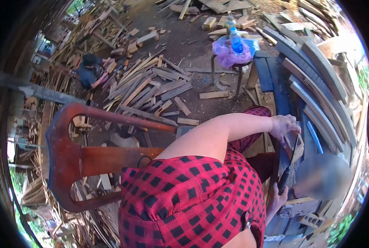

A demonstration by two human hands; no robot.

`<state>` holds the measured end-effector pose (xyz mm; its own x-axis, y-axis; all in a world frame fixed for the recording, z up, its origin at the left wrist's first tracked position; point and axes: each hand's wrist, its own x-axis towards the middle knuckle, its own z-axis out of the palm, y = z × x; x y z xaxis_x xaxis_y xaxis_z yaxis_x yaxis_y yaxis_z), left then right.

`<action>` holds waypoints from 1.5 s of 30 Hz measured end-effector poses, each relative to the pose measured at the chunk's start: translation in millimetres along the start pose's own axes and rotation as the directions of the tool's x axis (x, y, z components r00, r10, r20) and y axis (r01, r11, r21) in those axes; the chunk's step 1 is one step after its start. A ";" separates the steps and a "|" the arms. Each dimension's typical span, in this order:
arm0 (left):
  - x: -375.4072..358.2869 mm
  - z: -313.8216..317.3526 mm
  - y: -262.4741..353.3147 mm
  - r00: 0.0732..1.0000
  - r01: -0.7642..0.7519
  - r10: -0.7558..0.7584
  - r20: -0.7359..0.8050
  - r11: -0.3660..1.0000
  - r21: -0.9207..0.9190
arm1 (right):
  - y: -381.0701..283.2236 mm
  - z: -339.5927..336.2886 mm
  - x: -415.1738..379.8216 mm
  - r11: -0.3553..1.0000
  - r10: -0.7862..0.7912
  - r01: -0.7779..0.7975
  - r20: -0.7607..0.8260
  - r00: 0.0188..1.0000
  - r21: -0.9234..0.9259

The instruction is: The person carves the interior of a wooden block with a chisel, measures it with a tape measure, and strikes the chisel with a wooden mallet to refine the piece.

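Centrally right, a short wooden piece [298, 149] lies between the two hands, nearer the left, above the dark-blue bench [280, 105]. The left hand [283, 126], fingers bent, grips the upper end of the piece; whether it also touches the blade tip cannot be told. The right hand [277, 198] is closed around the dark handle of a bladed tool [285, 180], at the lower end of the pair. The narrow blade runs from the handle up toward the left hand, alongside the wooden piece. Beyond the hands, long curved boards [316, 97] lie side by side; a blue bottle [235, 41] stands on a stool [239, 65] draped with purple plastic [225, 57].
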<state>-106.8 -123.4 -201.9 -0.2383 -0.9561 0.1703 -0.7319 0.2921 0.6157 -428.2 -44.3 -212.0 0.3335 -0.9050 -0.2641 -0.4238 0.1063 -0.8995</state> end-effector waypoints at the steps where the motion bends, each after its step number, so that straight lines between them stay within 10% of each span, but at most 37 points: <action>1: -1.6 -0.7 2.3 1.000 0.008 -0.008 -0.013 1.000 0.001 | 6.7 -1.0 1.1 0.984 0.067 -0.069 0.020 0.998 0.164; 14: -4.5 3.1 -0.3 0.999 0.025 -0.024 -0.031 1.000 0.014 | 9.1 21.3 -1.5 0.977 -0.092 0.117 -0.141 0.986 0.179; 17: -3.3 -0.7 2.7 0.999 0.047 -0.047 0.012 0.999 -0.020 | 20.1 12.0 2.2 0.959 -0.182 0.123 -0.222 0.958 -0.255; 23: -5.8 -0.9 0.7 0.999 0.034 -0.034 -0.003 0.999 -0.039 | 28.3 15.1 0.9 0.941 -0.223 0.133 -0.274 0.935 -0.311; 45: -6.4 2.4 -1.3 0.998 0.038 -0.041 -0.047 0.997 -0.073 | -2.8 29.1 -8.8 0.975 -0.163 0.114 -0.268 0.949 -0.190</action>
<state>-105.8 -117.6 -205.6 -0.1780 -0.9673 0.1808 -0.6916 0.2536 0.6762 -405.5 -24.6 -217.2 0.1597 -0.9871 -0.0108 -0.5353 -0.0774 -0.8411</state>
